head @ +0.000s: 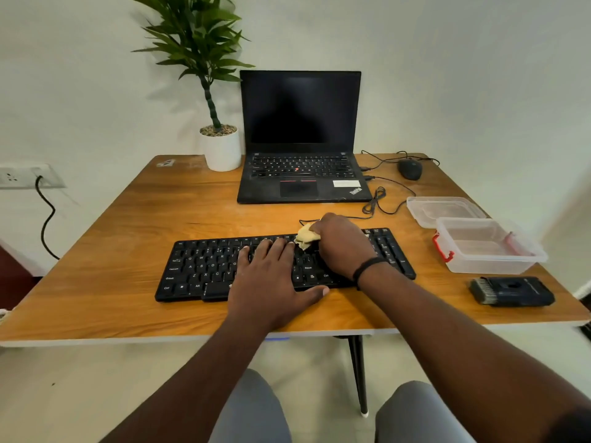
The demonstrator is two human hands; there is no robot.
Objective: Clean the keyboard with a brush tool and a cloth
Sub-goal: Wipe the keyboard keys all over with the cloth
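Keyboard [204, 266], black, is laid across the near middle of the wooden table [128, 298], its long side roughly parallel to the front edge. It is pressed down by the left hand [271, 276], whose fingers are spread flat over the middle keys while the thumb reaches past the front edge onto the table. A crumpled yellow cloth [305, 236] is gripped in the curled fingers of the right hand [342, 244] and held against the upper key rows right of centre. A dark band is worn on the right wrist.

The brush [511, 290], dark with bristles at its left end, is left lying near the table's right front corner, well apart from both hands. Behind it a clear box [489, 247] with red clips is placed, and its lid [444, 209] behind that. Farther back are seen an open laptop [300, 139] with a dark screen, a mouse [410, 169] to its right, and a plant [220, 145] in a white pot to its left.
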